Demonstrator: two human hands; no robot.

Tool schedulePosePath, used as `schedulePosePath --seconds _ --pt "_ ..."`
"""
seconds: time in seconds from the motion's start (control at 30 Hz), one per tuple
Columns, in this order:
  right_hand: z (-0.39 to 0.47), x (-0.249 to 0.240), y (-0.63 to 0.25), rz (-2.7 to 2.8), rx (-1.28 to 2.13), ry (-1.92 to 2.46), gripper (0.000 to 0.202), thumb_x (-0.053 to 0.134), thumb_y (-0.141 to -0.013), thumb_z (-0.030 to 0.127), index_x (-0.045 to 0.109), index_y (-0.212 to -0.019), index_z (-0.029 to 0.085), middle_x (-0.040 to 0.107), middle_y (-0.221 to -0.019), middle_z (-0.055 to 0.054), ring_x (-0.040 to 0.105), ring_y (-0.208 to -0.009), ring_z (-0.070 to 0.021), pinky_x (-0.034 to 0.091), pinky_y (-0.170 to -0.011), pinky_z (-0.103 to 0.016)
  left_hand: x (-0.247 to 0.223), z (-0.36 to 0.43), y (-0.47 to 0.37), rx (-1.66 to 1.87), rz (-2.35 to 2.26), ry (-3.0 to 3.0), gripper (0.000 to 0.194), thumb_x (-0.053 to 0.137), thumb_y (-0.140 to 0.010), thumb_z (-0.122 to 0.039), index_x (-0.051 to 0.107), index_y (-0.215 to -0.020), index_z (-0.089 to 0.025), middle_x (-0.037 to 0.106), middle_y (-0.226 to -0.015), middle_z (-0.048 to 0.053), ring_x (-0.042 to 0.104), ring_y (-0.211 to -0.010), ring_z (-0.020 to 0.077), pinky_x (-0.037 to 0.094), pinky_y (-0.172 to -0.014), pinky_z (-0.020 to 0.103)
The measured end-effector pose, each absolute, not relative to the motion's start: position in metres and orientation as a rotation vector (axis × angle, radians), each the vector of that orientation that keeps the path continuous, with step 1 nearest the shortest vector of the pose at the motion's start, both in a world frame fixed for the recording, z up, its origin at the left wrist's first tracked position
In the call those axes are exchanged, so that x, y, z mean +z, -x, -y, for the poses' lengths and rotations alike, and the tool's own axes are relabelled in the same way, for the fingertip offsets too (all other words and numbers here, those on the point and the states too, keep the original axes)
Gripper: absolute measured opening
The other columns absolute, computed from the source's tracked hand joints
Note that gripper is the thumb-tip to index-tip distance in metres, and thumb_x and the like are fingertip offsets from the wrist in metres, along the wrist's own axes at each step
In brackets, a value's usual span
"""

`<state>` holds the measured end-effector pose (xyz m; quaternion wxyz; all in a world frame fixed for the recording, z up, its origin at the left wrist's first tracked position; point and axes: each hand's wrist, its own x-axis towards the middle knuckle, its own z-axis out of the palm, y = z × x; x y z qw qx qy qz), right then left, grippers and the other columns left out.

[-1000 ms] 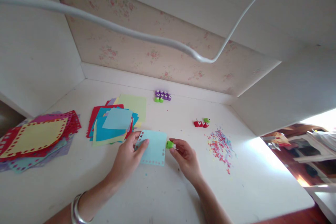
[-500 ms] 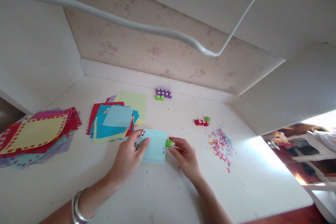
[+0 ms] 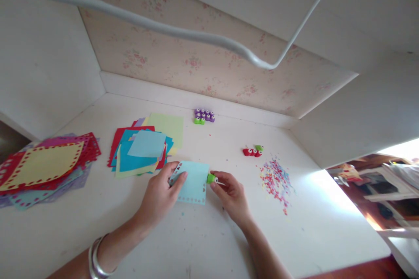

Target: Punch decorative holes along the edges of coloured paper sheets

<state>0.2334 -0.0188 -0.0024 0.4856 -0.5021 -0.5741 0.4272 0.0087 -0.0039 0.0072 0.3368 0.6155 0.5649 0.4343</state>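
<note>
Between thumb and fingers, my left hand [image 3: 163, 191] grips the left side of a light blue paper square [image 3: 193, 181]. Small shaped holes run along the paper's left, bottom and lower right edges. My right hand [image 3: 232, 196] is closed on a small green craft punch [image 3: 211, 178] with a white lever, held at the paper's right edge. Whether the paper sits inside the punch's slot I cannot tell.
Punched sheets [image 3: 52, 168] are piled at far left, and plain coloured paper [image 3: 147, 144] lies stacked beyond my left hand. Purple and green punches [image 3: 204, 116] stand near the wall. Red punches [image 3: 252, 152] and paper confetti [image 3: 275, 178] lie to the right. A white cable [image 3: 170, 30] crosses above.
</note>
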Motion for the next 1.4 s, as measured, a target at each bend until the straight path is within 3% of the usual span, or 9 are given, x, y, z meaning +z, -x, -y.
schedulePosePath --seconds 0.83,1.4 --pt "0.0221 -0.0014 -0.2337 1.653 0.798 1.252 0.017 0.071 -0.085 0.027 0.068 -0.102 0.024 0.07 -0.114 -0.008 0.069 -0.099 -0.0218 0.062 -0.086 -0.039 0.0034 -0.001 -0.008 1.092 -1.465 -1.54 0.032 0.057 -0.089 -0.048 0.057 -0.106 -0.022 0.074 -0.099 0.004 0.071 -0.092 0.0216 0.053 -0.078 0.031" --pt "0.0187 0.0016 -0.2344 1.546 0.91 1.317 0.02 0.07 -0.085 0.03 0.071 -0.104 0.025 0.072 -0.105 -0.006 0.071 -0.09 -0.0201 0.062 -0.08 -0.035 0.0045 0.0039 -0.0103 1.084 -1.463 -1.702 0.029 0.054 -0.092 -0.045 0.057 -0.109 -0.022 0.073 -0.098 0.003 0.071 -0.085 0.0189 0.052 -0.074 0.027"
